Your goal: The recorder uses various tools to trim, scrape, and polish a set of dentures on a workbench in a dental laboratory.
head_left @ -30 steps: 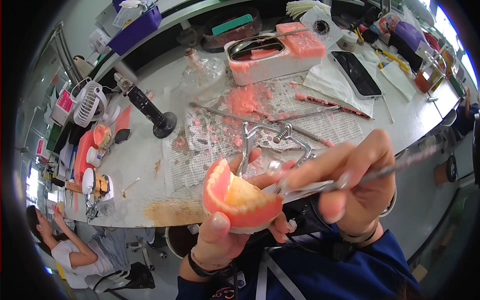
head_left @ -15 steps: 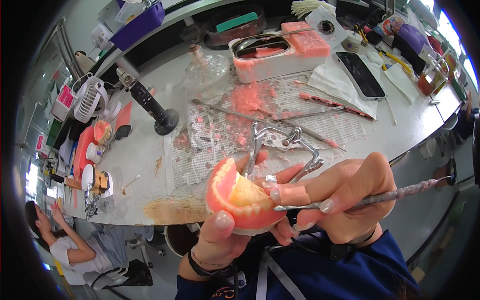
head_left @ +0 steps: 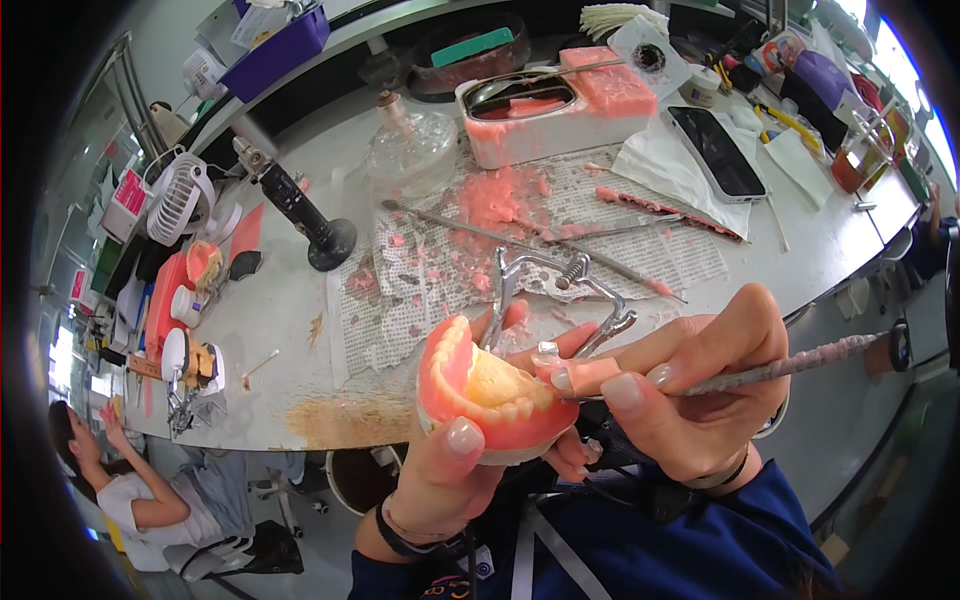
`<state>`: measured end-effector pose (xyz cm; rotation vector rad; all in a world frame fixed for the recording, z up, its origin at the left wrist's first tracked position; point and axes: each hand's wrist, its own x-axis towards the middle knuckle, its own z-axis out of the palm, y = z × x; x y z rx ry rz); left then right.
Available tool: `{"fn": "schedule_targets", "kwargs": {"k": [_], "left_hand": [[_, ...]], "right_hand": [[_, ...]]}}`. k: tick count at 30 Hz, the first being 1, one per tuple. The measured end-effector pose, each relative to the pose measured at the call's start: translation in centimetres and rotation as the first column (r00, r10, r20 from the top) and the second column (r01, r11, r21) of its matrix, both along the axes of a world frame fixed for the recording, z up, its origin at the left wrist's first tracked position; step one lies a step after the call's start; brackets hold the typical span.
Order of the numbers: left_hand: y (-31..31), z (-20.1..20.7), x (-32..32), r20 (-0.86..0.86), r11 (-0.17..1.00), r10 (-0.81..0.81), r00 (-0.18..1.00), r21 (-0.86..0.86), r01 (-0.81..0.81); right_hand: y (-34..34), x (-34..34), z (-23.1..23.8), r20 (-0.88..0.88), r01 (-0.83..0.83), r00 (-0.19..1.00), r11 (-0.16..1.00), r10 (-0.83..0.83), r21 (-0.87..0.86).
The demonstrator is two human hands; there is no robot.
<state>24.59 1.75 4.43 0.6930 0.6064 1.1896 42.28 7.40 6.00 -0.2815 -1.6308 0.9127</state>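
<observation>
My left hand [head_left: 450,490] is closed around a denture model [head_left: 515,432], with its thumb on the near side. Cream teeth run in an arch along pink wax, and the middle of the model is yellowish. A metal articulator frame [head_left: 622,322] with a spring sticks out behind the model, over the newspaper. In my right hand [head_left: 725,400] is a slim wax carver [head_left: 820,358], its handle crusted with wax. Its tip end meets the right side of the tooth arch, where fingers partly hide it. A peach-coloured cover wraps one right-hand finger.
Wax-stained newspaper [head_left: 370,335] lies beyond my hands, with metal tools [head_left: 620,268] on it. A glass burner [head_left: 410,150], a wax-coated box [head_left: 535,145] and a phone [head_left: 718,155] stand farther back. At left are a black torch [head_left: 320,225] and another model [head_left: 195,360]. A person [head_left: 140,480] sits at lower left.
My right hand has turned, and the carver's tip has swung up from the model's near right side to the teeth, now partly covered. The model has tilted slightly.
</observation>
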Motion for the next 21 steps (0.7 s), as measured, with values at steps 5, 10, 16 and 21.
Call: {"fn": "schedule_targets", "kwargs": {"k": [5,10,16,21], "left_hand": [[0.01,0.05,0.07,0.019,1.000,-0.008,1.000,0.001,0.008],[-0.03,0.19,0.16,0.018,1.000,0.013,1.000,-0.005,-0.013],[-0.07,-0.05,0.22,-0.002,1.000,0.029,1.000,0.004,-0.029],[-0.01,0.34,0.40,-0.005,0.999,0.042,0.999,0.007,-0.042]], "right_hand": [[0.27,-0.32,-0.17,-0.001,-0.008,1.000,0.998,0.008,0.063],[-0.02,-0.43,-0.37,-0.101,0.050,0.994,0.998,-0.046,0.045],[0.13,-0.53,-0.91,-0.132,0.069,0.989,0.996,-0.060,0.065],[0.12,-0.35,-0.13,-0.041,0.010,0.999,0.998,-0.008,0.059]]}}
